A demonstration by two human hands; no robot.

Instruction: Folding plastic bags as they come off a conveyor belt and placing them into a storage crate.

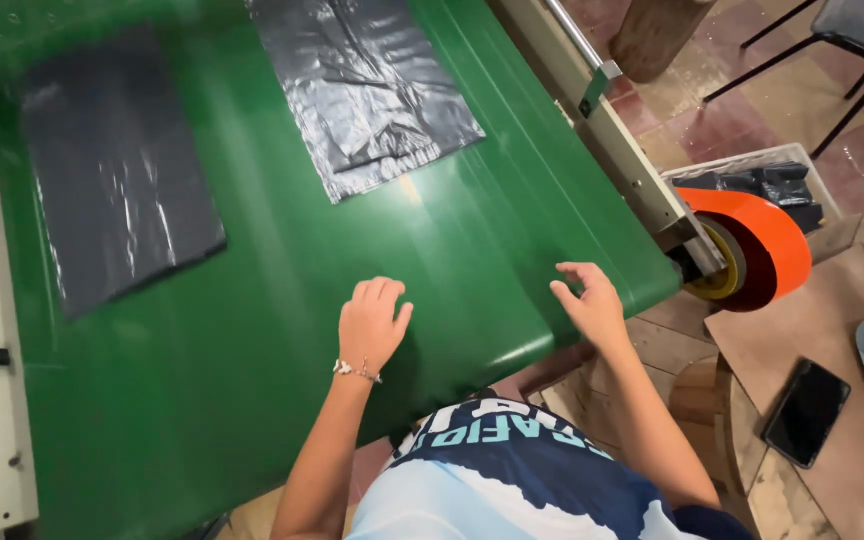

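A: How is the scene lit?
B: Even, fairly bright light is cast from above. A soft glare patch is seen on the green surface (282, 300) just below the nearer black plastic bag (367, 85), and streaky highlights are caught on both bags.

A: Are shadows seen?
B: Only faint ones, under the left hand (372, 322) and the right hand (589, 303).

A: Is anything blurred?
B: The second black bag (117, 165) at the left is smeared, and the right fingers are slightly softened. Straight edges are bent outward toward the frame borders by the wide lens
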